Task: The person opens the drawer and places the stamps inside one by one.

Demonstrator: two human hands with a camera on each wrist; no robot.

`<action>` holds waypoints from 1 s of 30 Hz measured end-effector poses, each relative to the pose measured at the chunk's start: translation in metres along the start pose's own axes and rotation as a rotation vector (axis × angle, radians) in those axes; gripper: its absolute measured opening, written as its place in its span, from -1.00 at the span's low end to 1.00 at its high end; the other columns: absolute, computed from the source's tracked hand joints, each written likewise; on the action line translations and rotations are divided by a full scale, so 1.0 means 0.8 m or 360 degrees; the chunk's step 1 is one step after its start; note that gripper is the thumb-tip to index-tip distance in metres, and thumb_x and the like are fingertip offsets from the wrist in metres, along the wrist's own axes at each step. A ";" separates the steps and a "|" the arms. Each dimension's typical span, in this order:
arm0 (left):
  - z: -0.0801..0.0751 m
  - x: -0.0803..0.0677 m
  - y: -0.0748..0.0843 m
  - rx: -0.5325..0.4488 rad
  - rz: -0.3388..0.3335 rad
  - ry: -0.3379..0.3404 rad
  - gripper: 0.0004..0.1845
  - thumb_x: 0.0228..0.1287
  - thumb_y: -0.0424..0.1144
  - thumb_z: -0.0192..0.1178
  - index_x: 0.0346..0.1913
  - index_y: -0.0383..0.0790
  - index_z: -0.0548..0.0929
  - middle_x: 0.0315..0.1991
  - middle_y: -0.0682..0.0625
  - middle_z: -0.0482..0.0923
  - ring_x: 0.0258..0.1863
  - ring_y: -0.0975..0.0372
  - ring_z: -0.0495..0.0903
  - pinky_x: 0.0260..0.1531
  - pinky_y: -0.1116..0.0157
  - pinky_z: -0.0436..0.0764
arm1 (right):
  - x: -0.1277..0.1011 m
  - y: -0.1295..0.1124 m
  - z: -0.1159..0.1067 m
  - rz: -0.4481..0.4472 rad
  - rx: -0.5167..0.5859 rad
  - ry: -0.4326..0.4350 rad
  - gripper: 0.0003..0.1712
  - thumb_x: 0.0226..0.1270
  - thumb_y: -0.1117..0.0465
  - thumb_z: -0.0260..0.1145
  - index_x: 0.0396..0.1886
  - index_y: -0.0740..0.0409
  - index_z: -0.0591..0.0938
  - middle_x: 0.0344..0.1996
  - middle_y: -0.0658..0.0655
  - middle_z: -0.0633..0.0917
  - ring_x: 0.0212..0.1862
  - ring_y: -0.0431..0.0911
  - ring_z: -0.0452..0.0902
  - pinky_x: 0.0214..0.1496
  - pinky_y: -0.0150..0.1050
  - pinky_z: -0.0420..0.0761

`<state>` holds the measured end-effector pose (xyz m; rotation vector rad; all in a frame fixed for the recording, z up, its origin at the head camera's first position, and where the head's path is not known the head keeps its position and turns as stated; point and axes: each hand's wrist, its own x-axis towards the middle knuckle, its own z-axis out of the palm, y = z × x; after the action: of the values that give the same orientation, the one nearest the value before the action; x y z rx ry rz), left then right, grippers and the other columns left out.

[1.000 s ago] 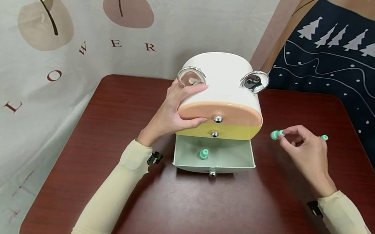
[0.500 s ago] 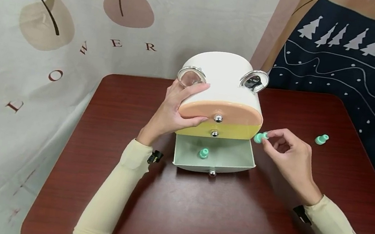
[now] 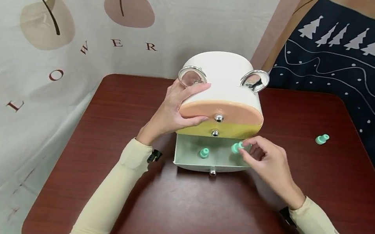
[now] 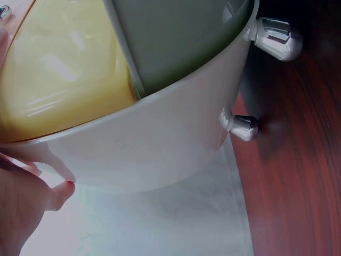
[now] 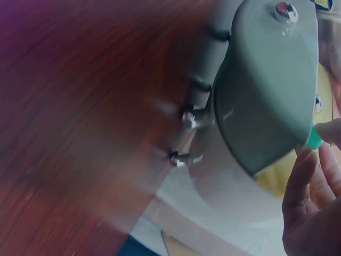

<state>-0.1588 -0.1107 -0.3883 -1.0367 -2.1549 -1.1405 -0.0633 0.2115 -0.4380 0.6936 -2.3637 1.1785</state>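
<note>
A small white drawer cabinet [image 3: 221,76] with round mirror ears stands on the table. Its green bottom drawer [image 3: 219,160] is pulled out, and one small stepped green peg-like piece [image 3: 204,153] stands inside. My left hand [image 3: 173,109] grips the cabinet's upper left side, thumb across the orange and yellow fronts. Over the right part of the drawer, my right hand [image 3: 270,159] pinches a second green piece [image 3: 236,147] between thumb and fingertips. In the right wrist view, only a bit of that green piece [image 5: 314,138] shows beyond the drawer wall.
A third green piece [image 3: 321,139] lies on the dark red table [image 3: 195,221] to the right. Behind stand a white flower-print cloth [image 3: 66,117] and a navy tree-print cloth [image 3: 353,75]. Silver feet [image 4: 242,128] stick out under the cabinet.
My right hand has carried its green piece leftward from the table's right side to over the drawer. The left hand stays on the cabinet.
</note>
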 end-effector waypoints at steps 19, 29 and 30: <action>0.002 -0.003 0.000 0.0005 0.0002 0.0009 -0.16 0.09 0.00 0.71 0.47 0.05 0.61 0.33 -0.02 0.55 0.37 0.12 0.37 0.36 -0.10 0.20 | 0.022 -0.010 0.044 0.0077 -0.0152 -0.0471 -0.80 0.28 0.29 0.61 -0.31 -0.15 0.83 -0.49 -0.32 0.69 -0.45 -0.35 0.55 -0.39 -0.27 0.55; 0.000 -0.001 0.001 0.0008 0.0008 0.0012 -0.15 0.08 0.00 0.72 0.47 0.05 0.61 0.37 -0.01 0.54 0.39 0.10 0.36 0.37 -0.09 0.18 | 0.043 -0.015 0.055 0.0109 -0.0298 -0.0660 -0.85 0.25 0.25 0.64 -0.38 -0.13 0.85 -0.49 -0.26 0.72 -0.47 -0.33 0.58 -0.38 -0.17 0.58; 0.000 -0.001 0.001 0.0009 0.0010 0.0011 -0.15 0.09 0.00 0.71 0.48 0.04 0.61 0.38 -0.01 0.53 0.40 0.11 0.36 0.36 -0.09 0.18 | 0.045 -0.015 0.056 0.0107 -0.0301 -0.0675 -0.85 0.24 0.25 0.66 -0.37 -0.13 0.86 -0.49 -0.26 0.73 -0.47 -0.33 0.58 -0.38 -0.17 0.58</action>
<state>-0.1579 -0.1108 -0.3884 -1.0351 -2.1466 -1.1331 -0.0906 0.1592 -0.4358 0.8732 -2.8216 0.8822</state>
